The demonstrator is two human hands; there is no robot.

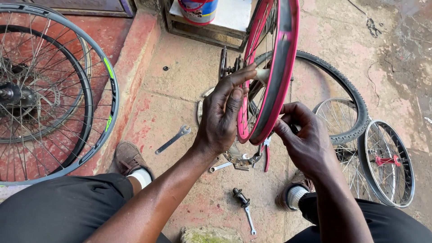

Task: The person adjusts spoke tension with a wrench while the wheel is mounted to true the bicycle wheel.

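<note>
A pink bicycle wheel rim (275, 72) stands upright on edge in front of me, its spokes and hub (229, 68) on the left side. My left hand (222, 114) rests against the rim's left side, fingers stretched up along it and touching a pale rim strip near the top. My right hand (306, 137) is closed around the rim's lower right edge, fingers curled in; what it pinches is hidden. Below the rim lies a chainring (243, 157) on the ground.
Two large spoked wheels (45, 90) lean at the left. A black tyre (342, 85) and two small wheels (387, 162) lie at the right. Wrenches (173, 139), a hub axle (241, 197) and red pliers (267, 155) lie on the concrete. A bucket (198, 10) stands at the back.
</note>
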